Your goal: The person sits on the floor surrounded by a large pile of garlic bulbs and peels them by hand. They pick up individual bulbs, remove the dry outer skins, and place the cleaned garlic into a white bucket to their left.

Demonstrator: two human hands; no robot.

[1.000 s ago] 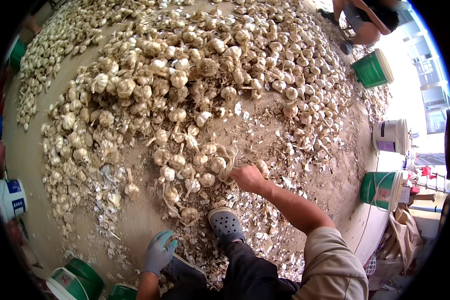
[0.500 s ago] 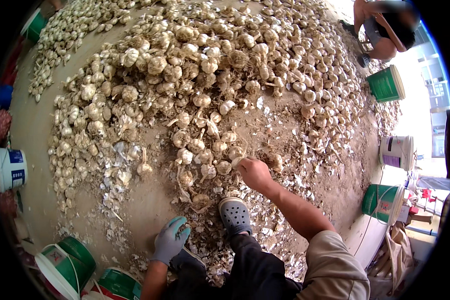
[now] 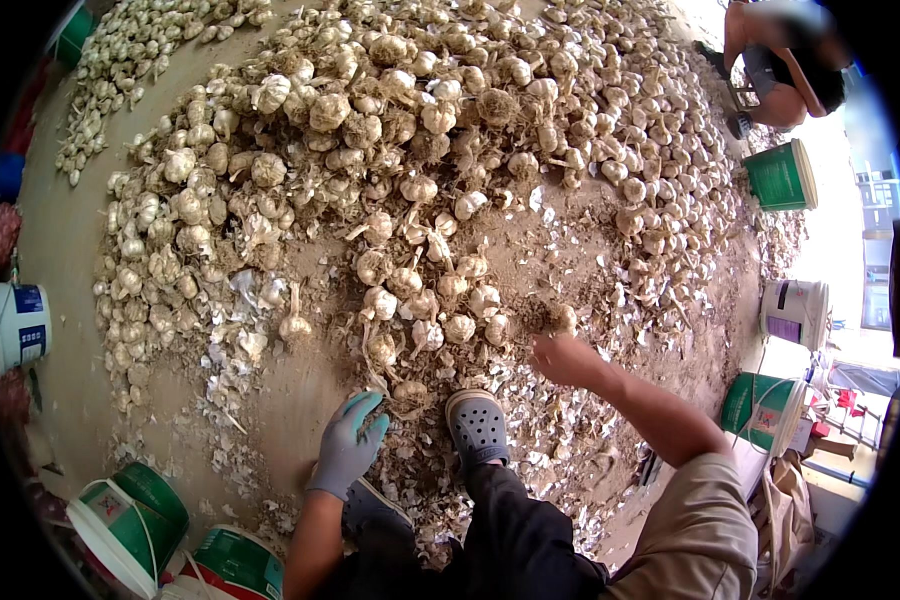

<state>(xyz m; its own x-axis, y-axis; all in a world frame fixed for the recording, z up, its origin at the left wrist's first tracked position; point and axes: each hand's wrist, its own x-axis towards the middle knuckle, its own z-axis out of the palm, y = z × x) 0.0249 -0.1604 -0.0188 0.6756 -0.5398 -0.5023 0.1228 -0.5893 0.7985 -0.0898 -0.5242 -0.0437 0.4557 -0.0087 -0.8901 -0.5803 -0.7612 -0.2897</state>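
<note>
A big heap of garlic bulbs (image 3: 410, 130) with stalks and roots covers the dusty floor ahead of me. My left hand (image 3: 347, 446), in a grey-blue glove, reaches forward with fingers apart, its tips touching a stalk next to a bulb (image 3: 408, 393) at the heap's near edge. My bare right hand (image 3: 562, 357) hovers just below a rooty bulb (image 3: 558, 318), fingers curled under; whether it holds anything is hidden. My grey clog (image 3: 477, 427) rests between the two hands among dry skins.
Green buckets stand at lower left (image 3: 135, 520), at right (image 3: 765, 410) and far right (image 3: 780, 175). White buckets stand at the left edge (image 3: 15, 325) and right (image 3: 795, 310). Another person (image 3: 785, 60) crouches at the top right. A smaller garlic heap (image 3: 120, 60) lies top left.
My gloved left hand has moved forward from beside my leg to the heap's edge. My right hand has drawn back to the right, away from the bulbs it touched.
</note>
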